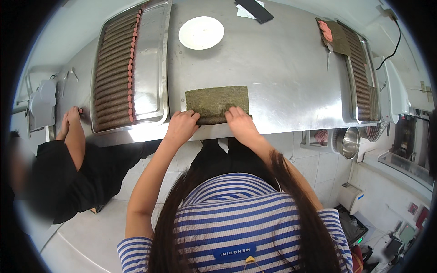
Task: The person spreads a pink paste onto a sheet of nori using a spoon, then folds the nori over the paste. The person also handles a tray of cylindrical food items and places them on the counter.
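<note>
A dark green seaweed sheet (pixel 217 98) lies on the steel table at its near edge, and its near side is curled up into a roll. My left hand (pixel 183 126) is closed on the left end of that curled edge. My right hand (pixel 240 122) is closed on the right end, fingertips pressed on the sheet. Whatever is inside the curl is hidden. To my left, a steel tray (pixel 152 63) holds several finished seaweed rolls (pixel 114 73) with pink filling showing at their ends.
A white plate (pixel 201 32) stands beyond the sheet, and a black phone (pixel 256 11) lies at the far edge. At the right are another tray of rolls (pixel 357 68), a seaweed sheet with pink paste (pixel 325 31) and a spatula (pixel 329 57). A co-worker's hands (pixel 70 117) work at the left.
</note>
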`<state>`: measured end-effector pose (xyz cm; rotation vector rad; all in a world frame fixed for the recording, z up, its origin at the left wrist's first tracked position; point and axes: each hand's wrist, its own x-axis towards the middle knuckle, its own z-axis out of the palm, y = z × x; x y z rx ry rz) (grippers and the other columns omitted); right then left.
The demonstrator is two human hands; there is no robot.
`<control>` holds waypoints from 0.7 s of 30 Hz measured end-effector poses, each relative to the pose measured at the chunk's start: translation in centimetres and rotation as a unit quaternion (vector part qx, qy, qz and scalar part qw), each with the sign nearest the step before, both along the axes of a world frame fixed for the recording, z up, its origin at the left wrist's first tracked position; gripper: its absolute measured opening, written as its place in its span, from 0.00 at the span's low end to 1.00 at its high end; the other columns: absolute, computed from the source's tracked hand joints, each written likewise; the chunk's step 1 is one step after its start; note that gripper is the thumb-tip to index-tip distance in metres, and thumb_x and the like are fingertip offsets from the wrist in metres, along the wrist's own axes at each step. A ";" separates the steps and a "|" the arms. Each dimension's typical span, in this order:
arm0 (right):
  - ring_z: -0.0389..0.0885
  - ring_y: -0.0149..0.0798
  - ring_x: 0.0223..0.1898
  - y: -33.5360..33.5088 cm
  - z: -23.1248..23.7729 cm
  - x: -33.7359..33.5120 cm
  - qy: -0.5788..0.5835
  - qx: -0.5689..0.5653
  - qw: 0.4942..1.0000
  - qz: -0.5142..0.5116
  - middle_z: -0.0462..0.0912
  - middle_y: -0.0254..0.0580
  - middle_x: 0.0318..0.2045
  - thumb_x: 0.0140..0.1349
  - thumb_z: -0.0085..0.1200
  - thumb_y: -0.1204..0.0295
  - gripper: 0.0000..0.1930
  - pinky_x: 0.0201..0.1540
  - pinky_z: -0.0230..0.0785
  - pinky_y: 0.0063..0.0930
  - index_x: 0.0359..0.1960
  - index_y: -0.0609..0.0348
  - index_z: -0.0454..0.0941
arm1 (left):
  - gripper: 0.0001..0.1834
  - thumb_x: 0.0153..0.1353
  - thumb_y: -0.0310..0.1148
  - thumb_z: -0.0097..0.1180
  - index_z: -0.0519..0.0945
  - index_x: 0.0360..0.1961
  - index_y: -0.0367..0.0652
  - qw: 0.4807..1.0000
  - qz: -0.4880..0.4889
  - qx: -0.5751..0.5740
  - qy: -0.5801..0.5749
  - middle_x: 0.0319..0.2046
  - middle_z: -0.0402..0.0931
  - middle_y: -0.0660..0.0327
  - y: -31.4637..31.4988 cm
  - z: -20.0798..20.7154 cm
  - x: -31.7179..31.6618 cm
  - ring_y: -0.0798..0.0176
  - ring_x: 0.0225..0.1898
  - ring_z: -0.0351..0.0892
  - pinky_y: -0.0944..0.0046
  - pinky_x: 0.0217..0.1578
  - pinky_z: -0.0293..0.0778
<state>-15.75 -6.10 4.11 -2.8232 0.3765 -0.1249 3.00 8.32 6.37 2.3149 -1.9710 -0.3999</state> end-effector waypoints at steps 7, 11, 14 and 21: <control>0.75 0.45 0.46 -3.3 1.2 -2.6 0.124 0.011 0.990 -0.072 0.75 0.47 0.39 0.51 0.49 0.77 0.10 0.48 0.72 0.34 0.37 0.65 0.75 | 0.16 0.50 0.36 0.66 0.75 0.37 0.45 0.997 0.036 0.050 0.039 0.31 0.80 0.59 -0.9 1.1 0.2 0.53 0.36 0.81 0.54 0.38 0.73; 0.74 0.44 0.49 -2.1 2.4 -1.0 -0.071 -0.032 0.996 0.053 0.75 0.48 0.44 0.53 0.49 0.75 0.15 0.54 0.68 0.33 0.44 0.67 0.74 | 0.18 0.48 0.38 0.68 0.75 0.37 0.46 0.991 0.056 0.087 0.086 0.30 0.82 0.58 -2.1 1.0 1.4 0.51 0.36 0.82 0.53 0.36 0.74; 0.73 0.44 0.52 -0.3 1.9 0.8 -0.090 -0.002 0.991 0.104 0.74 0.48 0.48 0.54 0.49 0.74 0.18 0.57 0.67 0.33 0.48 0.68 0.73 | 0.20 0.47 0.39 0.69 0.74 0.37 0.46 0.985 0.064 0.121 0.108 0.29 0.82 0.58 -2.8 1.1 2.1 0.50 0.36 0.82 0.53 0.35 0.74; 0.73 0.45 0.53 0.1 -0.1 1.4 -0.091 -0.013 0.990 0.106 0.74 0.49 0.49 0.54 0.48 0.74 0.20 0.58 0.67 0.33 0.49 0.69 0.73 | 0.24 0.45 0.42 0.71 0.74 0.40 0.46 0.974 0.135 0.141 0.118 0.31 0.81 0.57 -2.0 2.4 1.7 0.49 0.37 0.81 0.54 0.36 0.74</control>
